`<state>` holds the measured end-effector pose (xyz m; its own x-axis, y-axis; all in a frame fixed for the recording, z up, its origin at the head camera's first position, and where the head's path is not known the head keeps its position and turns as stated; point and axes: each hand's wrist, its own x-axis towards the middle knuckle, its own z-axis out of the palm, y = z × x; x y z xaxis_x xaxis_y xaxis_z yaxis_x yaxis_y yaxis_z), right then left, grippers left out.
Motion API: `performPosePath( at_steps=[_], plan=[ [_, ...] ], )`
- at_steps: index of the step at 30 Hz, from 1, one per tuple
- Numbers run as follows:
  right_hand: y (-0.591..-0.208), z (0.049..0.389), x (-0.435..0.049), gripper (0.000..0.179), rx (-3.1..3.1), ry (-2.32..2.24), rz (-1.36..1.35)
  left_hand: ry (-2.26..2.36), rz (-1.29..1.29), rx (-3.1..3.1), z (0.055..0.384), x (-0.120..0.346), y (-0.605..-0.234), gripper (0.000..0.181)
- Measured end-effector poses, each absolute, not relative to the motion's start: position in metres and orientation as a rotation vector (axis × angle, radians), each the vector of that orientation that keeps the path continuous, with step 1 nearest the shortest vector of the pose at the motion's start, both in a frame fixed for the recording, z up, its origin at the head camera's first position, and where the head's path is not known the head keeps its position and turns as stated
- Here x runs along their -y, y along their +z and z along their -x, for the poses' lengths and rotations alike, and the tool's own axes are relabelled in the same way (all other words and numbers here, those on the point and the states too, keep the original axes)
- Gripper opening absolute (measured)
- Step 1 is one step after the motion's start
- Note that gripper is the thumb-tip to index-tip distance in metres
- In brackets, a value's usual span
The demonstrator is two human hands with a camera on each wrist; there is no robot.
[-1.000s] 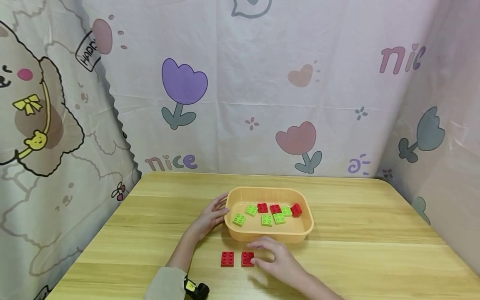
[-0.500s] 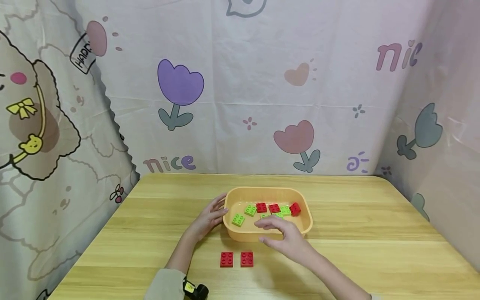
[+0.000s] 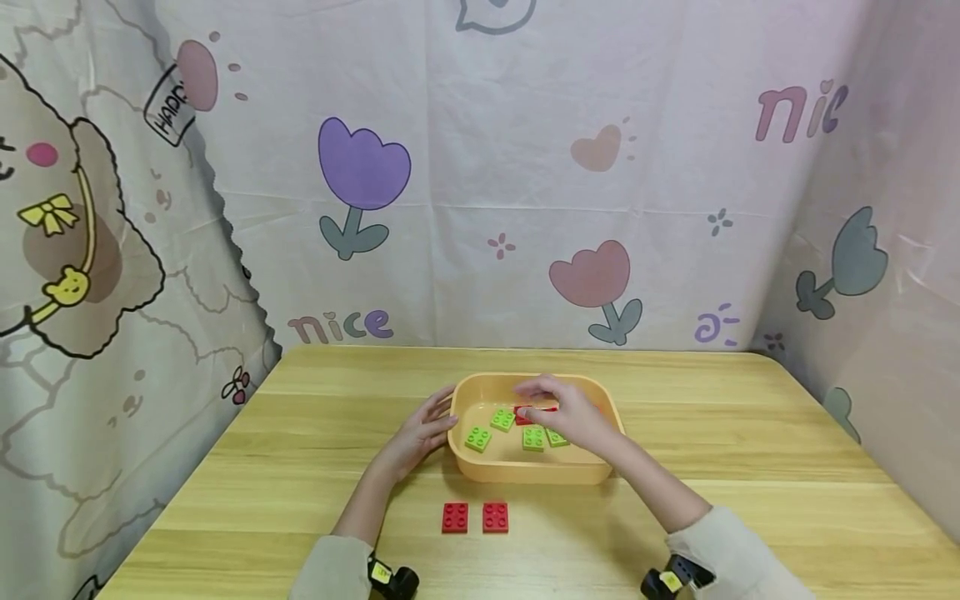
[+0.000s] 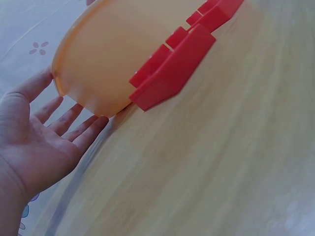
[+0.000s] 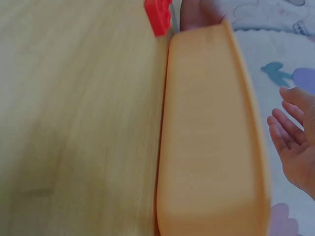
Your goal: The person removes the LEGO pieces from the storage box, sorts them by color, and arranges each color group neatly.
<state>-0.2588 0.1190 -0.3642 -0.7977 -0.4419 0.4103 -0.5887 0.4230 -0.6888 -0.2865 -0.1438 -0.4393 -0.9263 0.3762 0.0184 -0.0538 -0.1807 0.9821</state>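
My left hand (image 3: pixel 414 442) rests against the left end of the orange plastic basket (image 3: pixel 528 473), with extended fingers touching its outer wall in the left wrist view. Inside the basket lie several green toy bricks (image 3: pixel 477 439) and red bricks (image 3: pixel 522 417), partly covered by my right hand (image 3: pixel 570 414). That hand hovers over the basket, its fingers loosely bent and nothing seen between them in the right wrist view. Two red bricks, a left one (image 3: pixel 454 518) and a right one (image 3: pixel 495 518), lie side by side, studs up, in front of the basket.
The wooden table (image 3: pixel 360 383) reaches back to a patterned cloth (image 3: pixel 495 167), which also hangs at both sides. Black cameras are strapped to the left wrist (image 3: pixel 393 581) and right wrist (image 3: pixel 675 577).
My right hand has moved from beside the right front brick, up and away, to above the inside of the basket. The left hand and both front bricks stay put.
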Motion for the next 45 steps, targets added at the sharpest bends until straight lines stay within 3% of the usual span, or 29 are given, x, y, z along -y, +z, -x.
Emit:
performPosePath(
  at_steps=[16,26,35,45],
  plan=[
    [-0.392,0.321,-0.131,0.026,2.760,1.293,-0.908,2.202,-0.362,-1.797,0.286,0.142,-0.440,0.061],
    [-0.408,0.327,-0.136,0.024,2.854,1.351,-0.796,2.183,-0.391,-1.808,0.289,0.141,-0.442,0.062],
    [-0.415,0.331,-0.135,0.024,2.873,1.259,-0.966,2.196,-0.369,-1.798,0.287,0.146,-0.442,0.061],
    [-0.414,0.326,-0.134,0.026,2.899,1.135,-0.967,2.188,-0.364,-1.794,0.287,0.145,-0.441,0.062]
  ],
)
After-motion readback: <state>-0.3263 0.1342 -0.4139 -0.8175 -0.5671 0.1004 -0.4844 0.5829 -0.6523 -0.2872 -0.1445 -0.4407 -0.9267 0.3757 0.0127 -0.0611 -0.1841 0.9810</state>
